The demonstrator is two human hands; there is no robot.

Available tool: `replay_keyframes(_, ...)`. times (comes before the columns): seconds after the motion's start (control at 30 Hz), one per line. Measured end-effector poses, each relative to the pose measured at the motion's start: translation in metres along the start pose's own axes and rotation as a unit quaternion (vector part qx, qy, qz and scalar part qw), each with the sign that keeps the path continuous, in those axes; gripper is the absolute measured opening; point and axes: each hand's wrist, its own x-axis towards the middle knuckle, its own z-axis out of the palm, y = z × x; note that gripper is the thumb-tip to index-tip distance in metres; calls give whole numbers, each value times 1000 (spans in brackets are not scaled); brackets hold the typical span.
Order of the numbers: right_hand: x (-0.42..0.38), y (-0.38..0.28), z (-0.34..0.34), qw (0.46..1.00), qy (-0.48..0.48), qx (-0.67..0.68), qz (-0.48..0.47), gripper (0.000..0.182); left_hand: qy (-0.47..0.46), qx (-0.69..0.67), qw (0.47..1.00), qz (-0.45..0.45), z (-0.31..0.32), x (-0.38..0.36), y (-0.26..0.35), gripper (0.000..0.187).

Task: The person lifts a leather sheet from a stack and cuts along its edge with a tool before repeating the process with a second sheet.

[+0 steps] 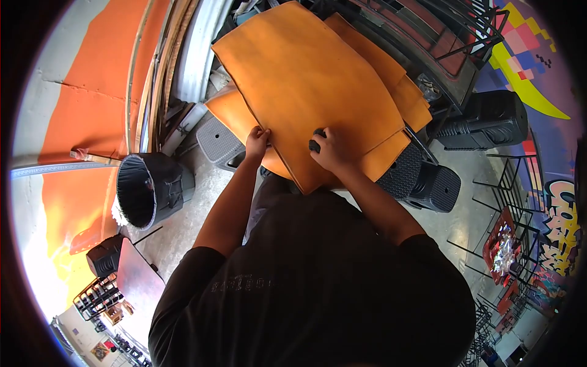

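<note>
Far left: a black round bin with a pale torn liner [150, 189] stands on the concrete floor [189, 226], well apart from your hands.

Next, a grey textured plastic stool [218, 142] sits under the left corner of the stack.

Your left hand [257, 142] lies at the near left edge of the large tan-orange leather sheet [312, 79], fingers curled over the edge and pinching it.

The top sheet lies flat and tilted away from you, over a stack of further tan-orange leather sheets [409, 98] that show at its right and near sides.

Your right hand [330, 150] rests on the near part of the top sheet, closed around a small black rounded tool [316, 142] that is pressed to the leather. You cannot tell the tool's kind; most of it is hidden in the fist.

Right of that: a black textured plastic stool [428, 183] just beside the stack's near right corner, and a larger black ribbed box [486, 119] farther right.
</note>
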Motion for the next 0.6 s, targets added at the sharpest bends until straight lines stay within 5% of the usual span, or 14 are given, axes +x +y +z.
replay_keyframes(0.2, -28, -3, 3, 998, -24, 23, -57, 38, 5, 61, 998, -5, -9, -14, 4, 24)
replay_keyframes(0.33, -31, 0, -20, 995, -86, 48, 35, 39, 9, 66, 998, -2, -15, -16, -5, 24)
replay_keyframes(0.6, 19, 63, -33, 991, 55, -12, 125, 40, 27, 163, 986, 25, -18, -1, -21, 26)
